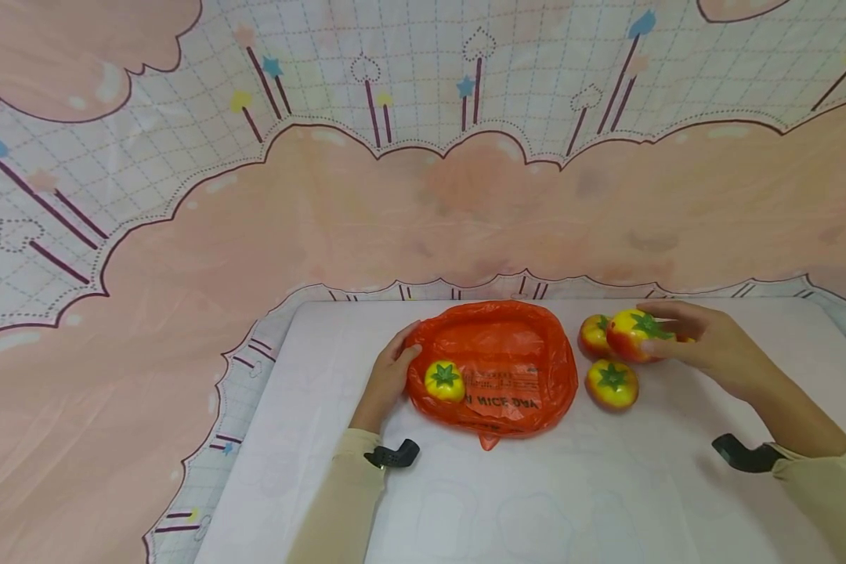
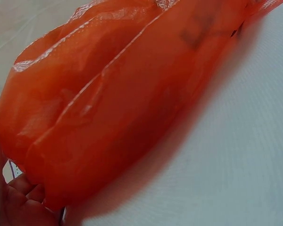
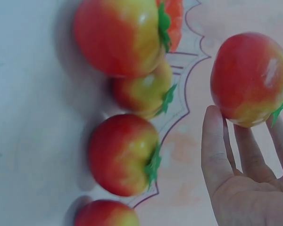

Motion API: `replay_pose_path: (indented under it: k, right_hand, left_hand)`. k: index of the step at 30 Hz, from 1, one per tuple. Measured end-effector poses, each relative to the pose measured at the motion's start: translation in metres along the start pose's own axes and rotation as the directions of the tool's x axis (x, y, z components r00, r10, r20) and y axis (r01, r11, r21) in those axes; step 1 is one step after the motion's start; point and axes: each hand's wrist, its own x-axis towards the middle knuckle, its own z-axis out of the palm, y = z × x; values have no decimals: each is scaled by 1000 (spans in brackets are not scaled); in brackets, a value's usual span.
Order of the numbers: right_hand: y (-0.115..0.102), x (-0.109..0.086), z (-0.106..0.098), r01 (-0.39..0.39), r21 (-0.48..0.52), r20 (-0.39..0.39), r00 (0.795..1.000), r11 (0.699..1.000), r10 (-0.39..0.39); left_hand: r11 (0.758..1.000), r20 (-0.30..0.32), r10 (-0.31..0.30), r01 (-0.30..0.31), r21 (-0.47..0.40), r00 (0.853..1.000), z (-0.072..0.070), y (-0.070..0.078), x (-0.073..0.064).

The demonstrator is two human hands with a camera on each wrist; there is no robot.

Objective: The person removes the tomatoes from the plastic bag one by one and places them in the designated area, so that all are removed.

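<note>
My left hand (image 1: pixel 392 372) grips the left rim of a red plastic bag (image 1: pixel 507 333), which lies spread open on the table. One red-and-yellow tomato (image 1: pixel 445 381) with a green star-shaped top sits inside the bag, at its left. In the left wrist view the bag's side (image 2: pixel 118 108) fills much of the frame, beside curled fingers (image 2: pixel 26 202). Right of the bag, my right hand (image 1: pixel 712 345) holds another tomato (image 3: pixel 247 77) between thumb and fingers, raised above the table. Nearby tomatoes (image 1: pixel 612 385) rest on the table, one partly hidden behind the held one.
The white table (image 1: pixel 536 501) extends in front of the bag and to both sides. Behind it hangs a patterned cloth (image 1: pixel 423 204) with pink cloud shapes. In the right wrist view several tomatoes (image 3: pixel 125 154) stand in a row.
</note>
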Motion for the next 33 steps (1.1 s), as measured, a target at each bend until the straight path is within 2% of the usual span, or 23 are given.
replay_pose_path:
  k: [11, 24, 33]
  right_hand:
    - [22, -13, -4, -32, 1, -10, 999, 999, 32]
    - [52, -24, -2, -90, -3, 3, 996, 996, 90]
    - [61, -29, 2, -116, 27, 33, 993, 993, 115]
  left_hand:
    - [1000, 0, -8, 8, -11, 1000, -1, 0, -1]
    - [999, 24, 14, -13, -44, 1000, -2, -3, 0]
    - [999, 20, 10, -9, -40, 1000, -2, -2, 0]
